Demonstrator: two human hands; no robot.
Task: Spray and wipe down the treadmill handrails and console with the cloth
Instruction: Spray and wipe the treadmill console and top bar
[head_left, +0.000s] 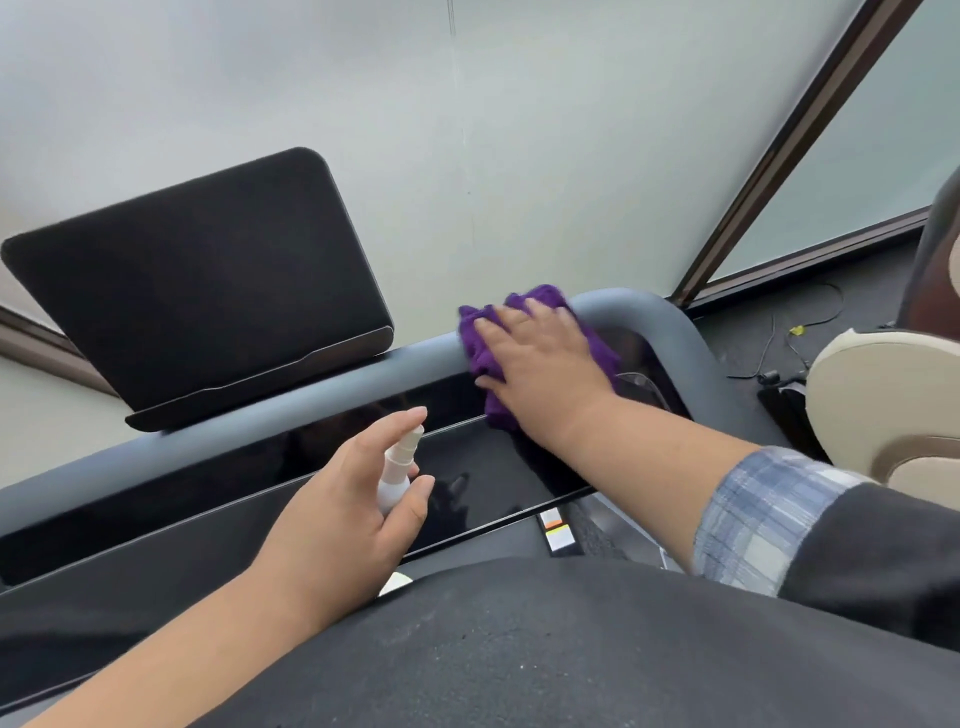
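My right hand (540, 358) presses a purple cloth (540, 299) flat against the grey handrail (639, 317) where it bends at the right. The cloth hangs down over the edge of the glossy black console (249, 483). My left hand (343, 499) grips a small white spray bottle (397, 470) above the console, with the index finger resting on the nozzle top. The black tablet-like screen (202, 291) stands tilted on its ledge behind the handrail at the left.
A frosted glass wall with a dark frame (789, 135) rises behind the treadmill. At the right stands a beige and brown machine (883, 395), with cables (789, 343) on the dark floor. My dark-clothed body fills the bottom.
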